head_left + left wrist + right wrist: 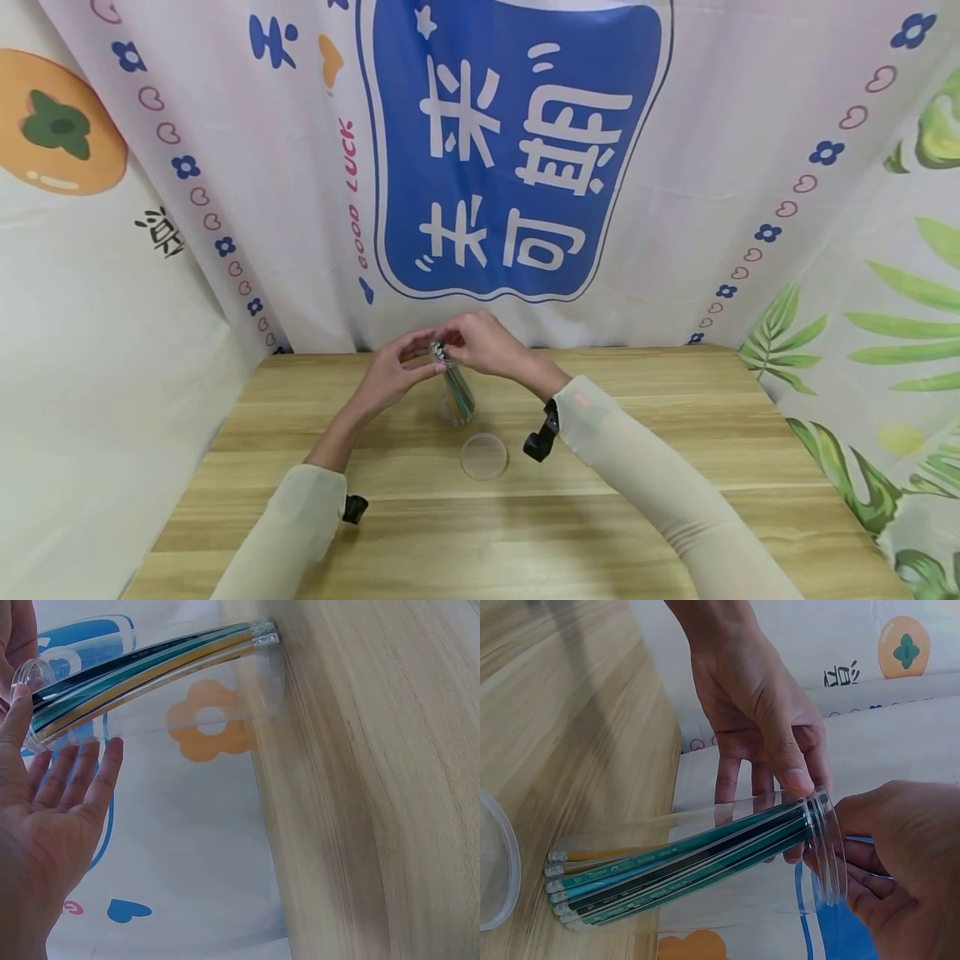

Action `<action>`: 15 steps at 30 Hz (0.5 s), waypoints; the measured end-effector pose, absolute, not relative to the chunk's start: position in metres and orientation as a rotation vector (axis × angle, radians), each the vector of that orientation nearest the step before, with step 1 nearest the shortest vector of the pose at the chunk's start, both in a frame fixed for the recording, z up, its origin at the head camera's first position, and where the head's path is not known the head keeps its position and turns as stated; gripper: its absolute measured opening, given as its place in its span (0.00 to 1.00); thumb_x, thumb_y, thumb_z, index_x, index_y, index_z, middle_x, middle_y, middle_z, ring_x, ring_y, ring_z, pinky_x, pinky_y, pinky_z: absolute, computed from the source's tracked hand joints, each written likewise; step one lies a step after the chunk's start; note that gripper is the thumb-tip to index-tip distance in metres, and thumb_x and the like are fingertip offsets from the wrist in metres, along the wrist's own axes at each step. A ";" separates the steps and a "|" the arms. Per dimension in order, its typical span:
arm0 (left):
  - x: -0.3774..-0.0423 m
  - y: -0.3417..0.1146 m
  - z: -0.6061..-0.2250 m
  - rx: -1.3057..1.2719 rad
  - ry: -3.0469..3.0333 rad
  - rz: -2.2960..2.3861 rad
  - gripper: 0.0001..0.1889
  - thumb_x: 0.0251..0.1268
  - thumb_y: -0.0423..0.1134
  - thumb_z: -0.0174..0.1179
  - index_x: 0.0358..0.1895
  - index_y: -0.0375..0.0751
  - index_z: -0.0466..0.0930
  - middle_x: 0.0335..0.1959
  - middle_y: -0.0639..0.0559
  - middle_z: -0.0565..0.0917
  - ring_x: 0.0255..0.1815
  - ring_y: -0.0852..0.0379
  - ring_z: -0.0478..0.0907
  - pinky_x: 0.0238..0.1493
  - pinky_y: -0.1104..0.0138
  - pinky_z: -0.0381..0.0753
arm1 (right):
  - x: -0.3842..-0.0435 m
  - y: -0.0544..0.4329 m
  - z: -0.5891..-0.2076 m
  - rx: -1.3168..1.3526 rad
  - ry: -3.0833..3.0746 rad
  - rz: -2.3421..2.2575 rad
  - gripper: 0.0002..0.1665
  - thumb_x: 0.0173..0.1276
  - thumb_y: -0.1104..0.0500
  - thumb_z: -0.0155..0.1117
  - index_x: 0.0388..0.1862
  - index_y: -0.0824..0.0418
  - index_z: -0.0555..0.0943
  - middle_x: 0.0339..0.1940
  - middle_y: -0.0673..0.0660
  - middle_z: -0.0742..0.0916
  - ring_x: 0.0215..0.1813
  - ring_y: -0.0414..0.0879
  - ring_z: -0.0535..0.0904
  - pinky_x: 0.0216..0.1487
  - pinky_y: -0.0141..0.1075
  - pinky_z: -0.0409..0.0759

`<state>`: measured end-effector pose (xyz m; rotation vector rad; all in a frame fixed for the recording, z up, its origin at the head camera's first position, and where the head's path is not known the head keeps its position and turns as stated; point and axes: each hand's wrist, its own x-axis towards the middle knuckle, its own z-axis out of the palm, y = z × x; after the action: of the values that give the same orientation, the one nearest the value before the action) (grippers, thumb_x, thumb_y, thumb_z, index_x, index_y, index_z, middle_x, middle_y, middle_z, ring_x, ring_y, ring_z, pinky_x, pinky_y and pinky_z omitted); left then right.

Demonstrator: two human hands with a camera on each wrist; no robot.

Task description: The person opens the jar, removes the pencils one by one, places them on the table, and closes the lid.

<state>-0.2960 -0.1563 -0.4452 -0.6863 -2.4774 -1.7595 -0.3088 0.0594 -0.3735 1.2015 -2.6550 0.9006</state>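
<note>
A clear plastic jar (735,814) with a threaded mouth leans, its base on the table, in all three views. Several pencils (697,862), green, black, yellow and blue, lie slanted inside it, metal-and-eraser ends at the base. My left hand (393,371) holds the jar near its mouth, thumb on the rim and fingers along the far side. At the mouth are the bent fingers of my right hand (483,343); whether they pinch pencil ends or the rim is hidden. On the table, just nearer than the jar, lies a round clear lid (483,457).
The wood-grain table (450,533) ends at a printed cloth (637,250) hanging behind it. More cloth hangs at the left and right sides. A dark wrist strap (542,437) sits at the right cuff.
</note>
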 end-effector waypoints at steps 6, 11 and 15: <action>-0.296 -0.157 -0.446 -0.694 -2.470 -1.757 0.33 0.66 0.39 0.76 0.73 0.37 0.75 0.70 0.40 0.80 0.70 0.42 0.79 0.67 0.55 0.83 | -0.309 0.058 -0.372 1.156 -2.678 0.880 0.09 0.71 0.71 0.70 0.47 0.66 0.90 0.43 0.59 0.93 0.45 0.48 0.91 0.48 0.31 0.89; -0.295 -0.157 -0.446 -0.698 -2.463 -1.753 0.33 0.66 0.38 0.75 0.73 0.36 0.75 0.70 0.39 0.80 0.69 0.41 0.79 0.68 0.51 0.82 | -0.310 0.058 -0.372 1.149 -2.676 0.861 0.07 0.69 0.70 0.72 0.44 0.65 0.90 0.41 0.57 0.93 0.43 0.46 0.90 0.47 0.31 0.89; -0.294 -0.157 -0.446 -0.702 -2.456 -1.769 0.33 0.67 0.37 0.75 0.73 0.35 0.74 0.69 0.37 0.80 0.69 0.39 0.79 0.68 0.45 0.82 | -0.311 0.058 -0.373 1.145 -2.673 0.876 0.06 0.69 0.70 0.73 0.43 0.64 0.90 0.40 0.57 0.93 0.43 0.48 0.91 0.47 0.32 0.89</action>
<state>-0.2937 -0.1570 -0.4455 -0.7020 -2.4557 -1.7688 -0.3110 0.0585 -0.3731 1.1450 -2.6734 0.8765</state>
